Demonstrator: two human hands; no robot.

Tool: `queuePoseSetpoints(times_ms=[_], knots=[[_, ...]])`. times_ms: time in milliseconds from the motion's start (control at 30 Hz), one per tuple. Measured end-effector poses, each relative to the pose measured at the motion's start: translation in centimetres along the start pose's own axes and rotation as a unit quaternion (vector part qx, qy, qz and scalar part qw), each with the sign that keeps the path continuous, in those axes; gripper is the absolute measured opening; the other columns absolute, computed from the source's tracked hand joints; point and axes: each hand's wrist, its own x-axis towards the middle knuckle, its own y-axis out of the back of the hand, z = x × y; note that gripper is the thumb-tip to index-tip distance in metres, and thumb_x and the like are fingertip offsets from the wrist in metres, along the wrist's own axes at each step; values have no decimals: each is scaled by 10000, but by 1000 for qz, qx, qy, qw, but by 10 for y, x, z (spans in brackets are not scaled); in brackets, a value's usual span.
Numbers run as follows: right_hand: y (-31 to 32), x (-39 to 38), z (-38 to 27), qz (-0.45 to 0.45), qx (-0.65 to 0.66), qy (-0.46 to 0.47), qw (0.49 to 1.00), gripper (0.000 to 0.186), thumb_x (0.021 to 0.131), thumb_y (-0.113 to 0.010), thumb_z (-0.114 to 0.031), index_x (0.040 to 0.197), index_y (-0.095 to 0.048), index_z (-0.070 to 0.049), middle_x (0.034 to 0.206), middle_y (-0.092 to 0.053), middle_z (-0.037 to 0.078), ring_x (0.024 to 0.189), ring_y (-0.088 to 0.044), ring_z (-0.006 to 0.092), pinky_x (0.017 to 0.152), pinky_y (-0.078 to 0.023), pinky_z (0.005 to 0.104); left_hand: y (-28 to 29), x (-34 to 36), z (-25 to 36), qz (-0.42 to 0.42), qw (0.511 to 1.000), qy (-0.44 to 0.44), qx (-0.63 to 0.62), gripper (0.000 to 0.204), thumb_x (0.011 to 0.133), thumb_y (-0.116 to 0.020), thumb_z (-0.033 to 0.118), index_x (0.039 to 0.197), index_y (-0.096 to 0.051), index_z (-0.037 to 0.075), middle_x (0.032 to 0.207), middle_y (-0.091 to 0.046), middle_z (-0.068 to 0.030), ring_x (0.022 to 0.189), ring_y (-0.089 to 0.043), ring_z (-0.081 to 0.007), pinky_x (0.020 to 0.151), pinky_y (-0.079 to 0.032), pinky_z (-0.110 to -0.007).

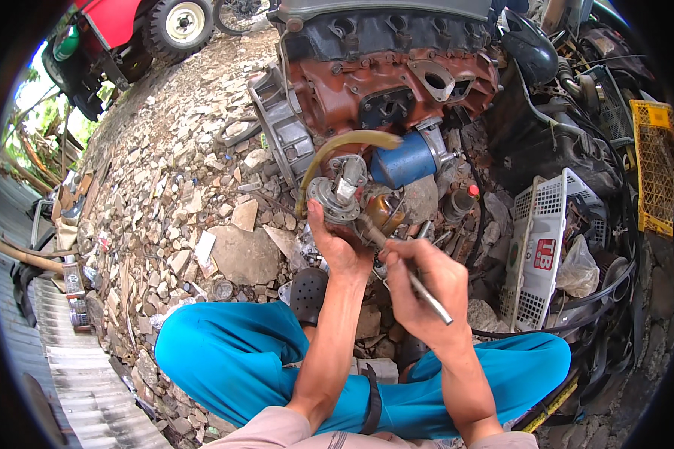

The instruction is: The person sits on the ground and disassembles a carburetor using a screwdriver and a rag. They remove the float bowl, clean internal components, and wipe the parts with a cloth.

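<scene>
My left hand (342, 254) is wrapped round a round, greyish metal part with a bolted flange (335, 200), which looks like a small pump. Its thumb rests along the near left side of the flange. A slim grey rod-handled tool (431, 301) is gripped in my right hand (427, 288). The tool's wider brown end, which looks like a brush, meets the lower right of the metal part. Behind the part arcs a yellowish hose (344, 139); where its lower end joins is hidden. Just beyond my hands lies an amber-coloured container (384, 212).
A rust-red engine block (337, 97) stands ahead, with a blue cylindrical filter (404, 162) low on it. To the right are a white plastic crate (528, 254), a red-capped bottle (460, 203) and a yellow crate (655, 168). Stony rubble (180, 209) covers the ground leftward.
</scene>
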Motion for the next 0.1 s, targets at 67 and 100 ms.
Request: queuePoseSetpoints(times_ms=[67, 100], knots=[[-3, 3, 4, 43, -17, 3, 999, 129, 814, -658, 36, 938, -621, 27, 788, -662, 175, 739, -679, 342, 656, -531, 380, 1, 0, -1, -19, 1000, -7, -1, 671, 913, -543, 605, 1319, -497, 73, 1259, -599, -110, 1133, -595, -281, 982, -503, -454], [-7, 4, 10, 39, -48, 41, 997, 134, 820, -669, 24, 944, -620, 25, 825, -674, 178, 743, -680, 344, 655, -533, 385, 2, -1, -2, -29, 1000, -9, -1, 675, 907, -557, 601, 1329, -491, 78, 1273, -594, -107, 1150, -586, -287, 996, -493, -460]])
